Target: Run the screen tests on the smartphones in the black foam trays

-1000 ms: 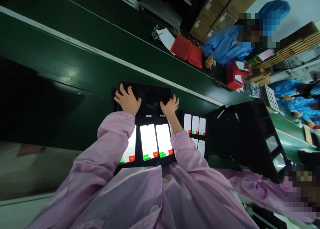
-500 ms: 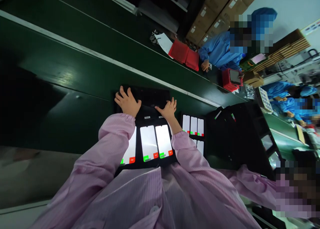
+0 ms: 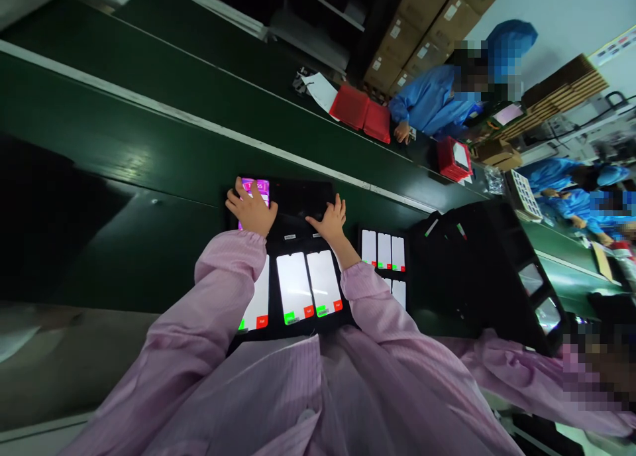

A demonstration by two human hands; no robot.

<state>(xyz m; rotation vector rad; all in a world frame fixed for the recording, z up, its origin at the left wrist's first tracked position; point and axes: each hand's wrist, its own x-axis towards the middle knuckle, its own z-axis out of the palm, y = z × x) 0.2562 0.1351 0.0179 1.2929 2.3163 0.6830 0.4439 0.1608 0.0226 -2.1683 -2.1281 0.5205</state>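
My left hand (image 3: 251,209) lies with spread fingers over a phone (image 3: 262,186) whose screen glows purple with white digits; the fingers cover much of it. Thumb apart from the fingers, my right hand (image 3: 332,221) rests at the right end of the same row, over dark phones (image 3: 294,201) whose outlines are hard to tell. Nearer my body, a white-screened phone (image 3: 294,284) and another white-screened phone (image 3: 324,280) lie side by side, each with green and red patches at the bottom. My left sleeve partly hides a third lit phone (image 3: 261,297).
To the right, a black tray (image 3: 407,257) holds several small white-screened phones. Beyond it lies a black cloth-like surface (image 3: 457,270). Across the green bench (image 3: 173,151), a person in blue (image 3: 432,98) sits near red trays (image 3: 350,106). A pink-sleeved person (image 3: 517,370) is at right.
The phone screen under my left hand has gone from dark to lit purple. Both hands stay nearly in place. The red stack at the blue-clad person now has a pale item on top.
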